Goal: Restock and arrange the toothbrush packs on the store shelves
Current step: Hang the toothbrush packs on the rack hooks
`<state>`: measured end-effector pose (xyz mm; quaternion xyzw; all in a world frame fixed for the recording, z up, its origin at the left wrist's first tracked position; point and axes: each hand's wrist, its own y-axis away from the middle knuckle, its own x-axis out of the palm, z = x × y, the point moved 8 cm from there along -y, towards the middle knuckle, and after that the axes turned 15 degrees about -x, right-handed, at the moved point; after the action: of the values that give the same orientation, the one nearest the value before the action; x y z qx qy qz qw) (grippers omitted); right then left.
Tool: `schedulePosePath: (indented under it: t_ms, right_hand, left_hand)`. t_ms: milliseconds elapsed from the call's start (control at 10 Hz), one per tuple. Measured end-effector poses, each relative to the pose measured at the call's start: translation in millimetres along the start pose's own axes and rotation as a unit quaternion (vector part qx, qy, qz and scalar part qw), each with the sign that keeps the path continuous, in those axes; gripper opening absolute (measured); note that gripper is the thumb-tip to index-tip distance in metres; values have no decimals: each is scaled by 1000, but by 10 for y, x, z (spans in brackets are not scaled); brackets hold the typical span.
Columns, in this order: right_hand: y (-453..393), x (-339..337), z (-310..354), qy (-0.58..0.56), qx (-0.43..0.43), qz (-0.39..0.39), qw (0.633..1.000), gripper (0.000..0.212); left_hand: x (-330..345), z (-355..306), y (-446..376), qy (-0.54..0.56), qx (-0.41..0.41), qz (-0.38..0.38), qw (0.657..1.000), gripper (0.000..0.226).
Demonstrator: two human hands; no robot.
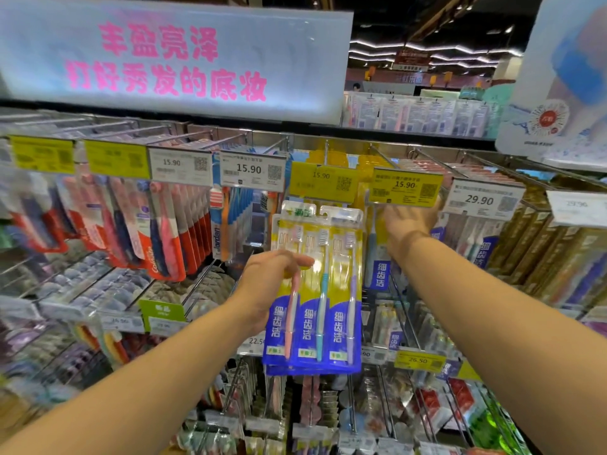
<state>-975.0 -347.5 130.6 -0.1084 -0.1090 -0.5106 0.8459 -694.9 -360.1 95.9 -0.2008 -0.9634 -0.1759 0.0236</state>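
Note:
My left hand (267,284) grips a yellow-and-blue toothbrush pack (317,290) by its left edge, holding it upright in front of the shelf; a second pack seems to lie behind it. The pack shows three brushes, pink, teal and lilac. My right hand (409,221) reaches up behind the yellow 15.90 price tag (405,187), its fingers among the hanging packs (377,261) on that peg; whether it holds one is hidden.
Metal pegs (387,156) carry rows of toothbrush packs with price tags along the front. Red packs (170,231) hang to the left, gold ones (538,244) to the right. A lit sign (170,57) tops the shelf. Lower rows (295,415) hold more packs.

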Motion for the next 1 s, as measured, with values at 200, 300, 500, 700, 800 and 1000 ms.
schedulePosePath:
  t_ms: [200, 300, 500, 700, 800, 1000]
  right_hand:
    - [194, -84, 353, 82, -167, 34, 982, 25]
    - [558, -279, 319, 113, -196, 61, 972, 12]
    - [1109, -261, -342, 7, -12, 262, 965, 55]
    - [1115, -429, -401, -25, 27, 256, 966, 61]
    - [1105, -505, -375, -40, 34, 236, 970, 69]
    - [1124, -724, -278, -8, 22, 184, 983, 72]
  left_hand:
    - [15, 38, 74, -23, -10, 36, 999, 36]
    - [47, 81, 85, -15, -8, 62, 998, 38]
    - [166, 170, 58, 1, 0, 88, 996, 31]
    - [289, 217, 54, 52, 40, 87, 994, 65]
    - [366, 273, 95, 73, 31, 83, 993, 73]
    - [653, 417, 258, -43, 43, 39, 997, 19]
